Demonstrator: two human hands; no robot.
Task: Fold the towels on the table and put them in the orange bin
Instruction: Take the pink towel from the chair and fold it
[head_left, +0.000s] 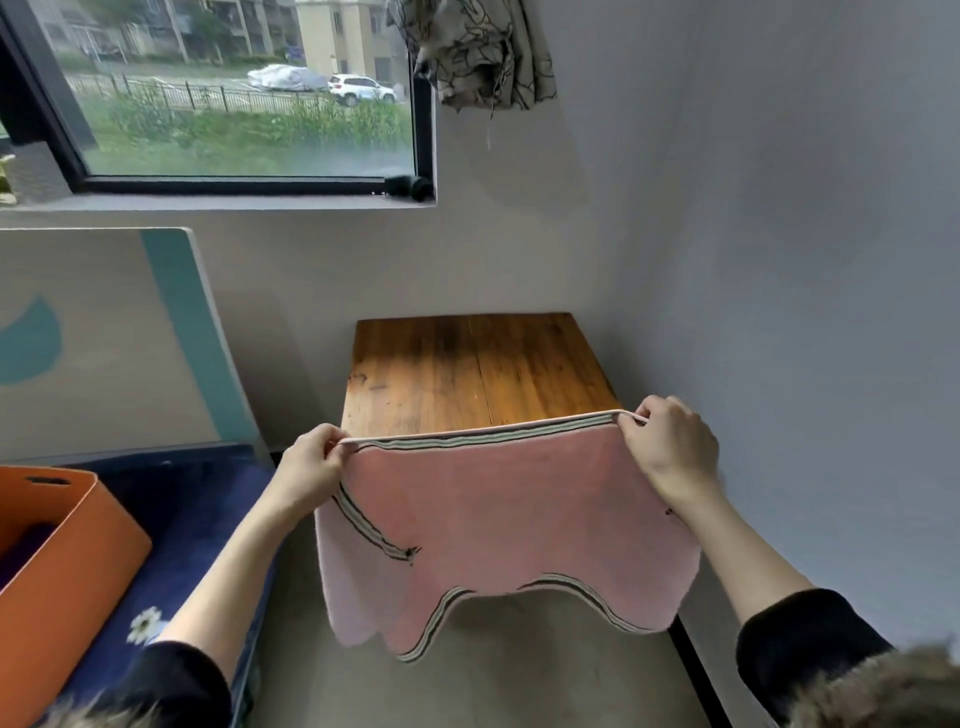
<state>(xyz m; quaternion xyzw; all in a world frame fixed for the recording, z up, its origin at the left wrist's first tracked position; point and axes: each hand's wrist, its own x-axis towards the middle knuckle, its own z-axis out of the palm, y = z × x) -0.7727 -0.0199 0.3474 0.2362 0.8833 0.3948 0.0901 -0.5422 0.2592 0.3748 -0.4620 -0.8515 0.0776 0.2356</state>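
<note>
A pink towel (498, 514) with striped borders hangs in the air in front of the small wooden table (478, 369). My left hand (311, 467) pinches its upper left corner and my right hand (670, 441) pinches its upper right corner, so the top edge is stretched between them. The towel looks doubled over, with its lower edges hanging wavy below the table's near edge. The orange bin (67, 545) stands at the lower left on a dark blue surface, and something dark lies inside it.
The table stands in a corner against grey walls. A white and teal board (130, 338) leans against the wall on the left. The dark blue cover (197, 519) with a daisy print lies under the bin. Above are a window and a patterned curtain (478, 52).
</note>
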